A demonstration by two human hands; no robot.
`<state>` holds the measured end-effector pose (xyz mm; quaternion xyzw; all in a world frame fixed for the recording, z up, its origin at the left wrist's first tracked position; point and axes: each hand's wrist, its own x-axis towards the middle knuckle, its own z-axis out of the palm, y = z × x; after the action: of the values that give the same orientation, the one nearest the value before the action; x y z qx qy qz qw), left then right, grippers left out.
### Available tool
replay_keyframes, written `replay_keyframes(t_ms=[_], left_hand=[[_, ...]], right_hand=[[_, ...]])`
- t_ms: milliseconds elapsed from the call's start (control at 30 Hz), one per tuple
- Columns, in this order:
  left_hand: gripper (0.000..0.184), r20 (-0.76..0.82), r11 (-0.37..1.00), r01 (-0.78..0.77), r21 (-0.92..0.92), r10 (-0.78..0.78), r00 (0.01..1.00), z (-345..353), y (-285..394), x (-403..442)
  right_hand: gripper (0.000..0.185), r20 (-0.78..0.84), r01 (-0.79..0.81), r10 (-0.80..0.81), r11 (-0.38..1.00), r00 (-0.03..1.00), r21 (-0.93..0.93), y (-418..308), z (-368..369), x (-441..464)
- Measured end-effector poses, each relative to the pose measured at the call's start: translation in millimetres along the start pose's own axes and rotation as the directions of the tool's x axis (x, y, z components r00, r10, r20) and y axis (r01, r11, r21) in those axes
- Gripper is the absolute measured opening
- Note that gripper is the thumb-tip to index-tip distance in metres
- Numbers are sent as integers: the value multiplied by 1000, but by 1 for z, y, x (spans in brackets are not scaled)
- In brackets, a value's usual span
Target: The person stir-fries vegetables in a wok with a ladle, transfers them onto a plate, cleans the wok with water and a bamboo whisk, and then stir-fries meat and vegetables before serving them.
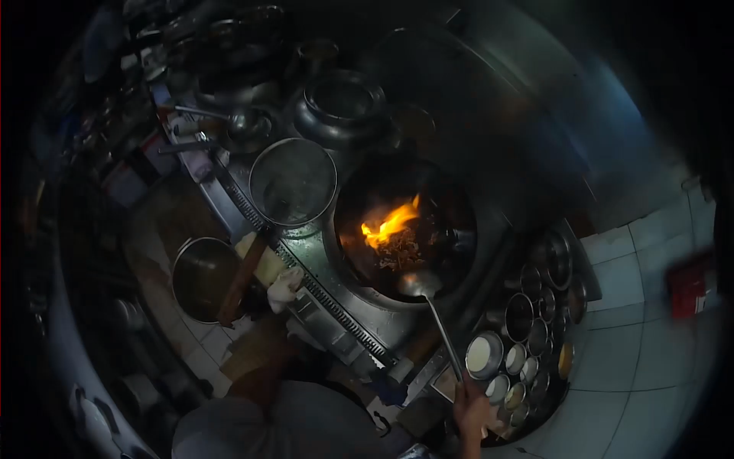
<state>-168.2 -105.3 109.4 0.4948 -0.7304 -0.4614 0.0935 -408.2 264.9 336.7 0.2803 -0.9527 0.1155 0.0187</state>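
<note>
My right hand (pixel 470 405) is closed around the long handle of a metal ladle (pixel 419 284). The ladle's bowl lies inside the near edge of a dark wok (pixel 459 264). Pieces of browned food (pixel 399 251) sit in the wok, and an orange flame (pixel 391 223) rises over them. A reddish-brown shape that may be my left forearm (pixel 264 379) shows dimly at the lower left; I cannot make out the left hand's fingers. A crumpled pale cloth (pixel 284 288) rests at the stove's front edge, left of the wok.
Several bowls and cups of seasonings (pixel 483 356) stand right of the wok. A round metal pan (pixel 293 183) and a wide-rimmed pot (pixel 344 103) occupy the stove's left and back. A bucket (pixel 205 279) stands on the floor. Tiled wall (pixel 657 336) borders the right.
</note>
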Motion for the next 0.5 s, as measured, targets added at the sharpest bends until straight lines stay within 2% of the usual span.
replay_keyframes(t_ms=[33, 100, 133, 200, 267, 300, 367, 400, 433, 467, 500], left_hand=[[54, -32, 993, -76, 91, 79, 996, -9, 2, -6], [51, -66, 988, -74, 136, 84, 994, -4, -31, -11], [47, -74, 996, -3, 85, 9, 997, 20, -83, -2], [42, -71, 992, 125, 9, -124, 990, 22, -117, -14], [39, -56, 973, 227, -39, -229, 972, 9, -120, -29], [38, -24, 989, 149, -5, -149, 989, 1, -119, -45], [36, 47, 998, -9, 58, 6, 999, -20, -119, -84], [37, 91, 990, 35, 136, -48, 995, -32, -116, -102], [38, 132, 974, 76, 212, -105, 986, -43, -114, -119], [39, 171, 951, 112, 287, -166, 971, -52, -113, -135], [38, 124, 973, 92, 210, -120, 985, -61, -120, -152]], right_hand=[[39, 50, -62, 59, 997, 997, 46, -5, 10, 9], [41, 165, -219, 194, 965, 967, 147, -21, 25, 41], [42, 231, -314, 267, 929, 936, 198, -25, 33, 56], [46, 93, -181, 156, 883, 983, 432, -1, 76, 79], [47, 37, -167, 166, 903, 985, 395, 0, 90, 103], [47, 15, -164, 171, 913, 985, 374, -4, 95, 109], [48, 76, -179, 163, 878, 984, 443, -8, 132, 117], [49, 107, -189, 157, 860, 982, 473, -13, 144, 117], [50, 296, -328, 175, 715, 939, 617, -28, 142, 110], [50, 397, -407, 163, 622, 903, 669, -36, 133, 99], [50, 494, -487, 138, 523, 858, 700, -52, 105, 85]])
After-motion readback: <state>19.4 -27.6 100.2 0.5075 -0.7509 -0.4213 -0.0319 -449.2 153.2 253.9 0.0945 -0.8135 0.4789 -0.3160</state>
